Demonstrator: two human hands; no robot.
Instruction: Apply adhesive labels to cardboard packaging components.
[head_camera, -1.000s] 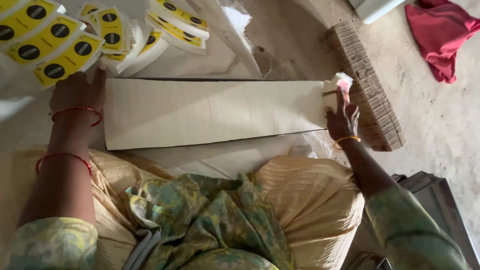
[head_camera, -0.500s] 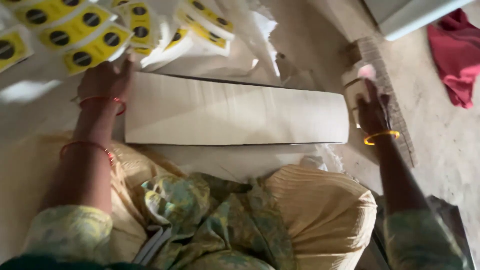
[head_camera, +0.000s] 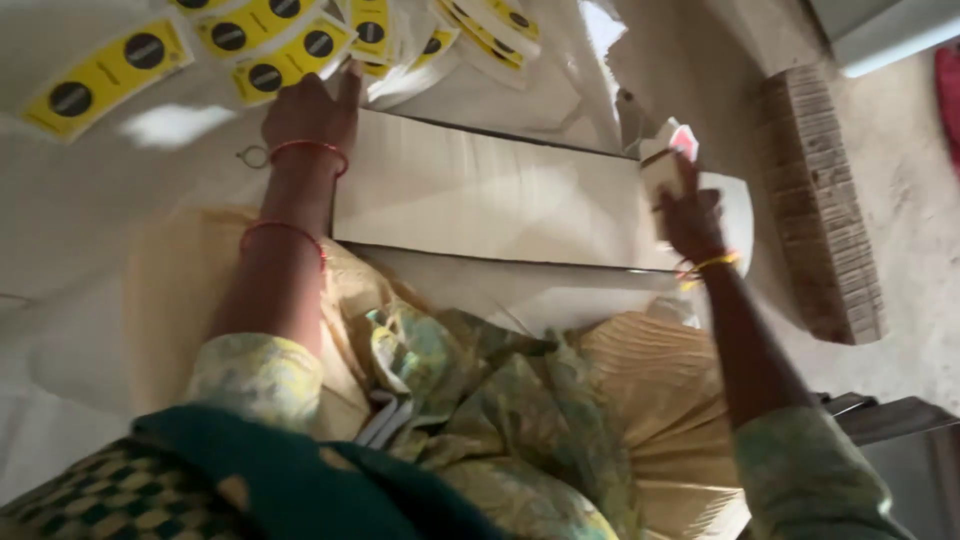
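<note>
Since the earlier frame, the view has swung leftward and the long pale cardboard sheet (head_camera: 500, 190) now lies tilted, its right end lower. At far left, yellow rectangular labels (head_camera: 110, 75) with black round spots lie fanned over white sheets on the floor, reaching rightward along the top edge. Just below them the left hand (head_camera: 310, 110) presses flat on the sheet's left end, fingers (head_camera: 345, 80) stretched forward and close together, holding nothing; two red bangles ring that wrist and forearm. The sheet runs across the person's lap, over yellow pleated cloth (head_camera: 650, 400) and a green patterned garment. At its right end the right hand (head_camera: 690, 210) has its fingers closed round a small white object with a red tip (head_camera: 672, 160); what it is cannot be told through the blur. A yellow bangle sits at that wrist. Further right, a stack of brown cardboard strips (head_camera: 815, 200) rests on the bare floor, well apart from the hand.
</note>
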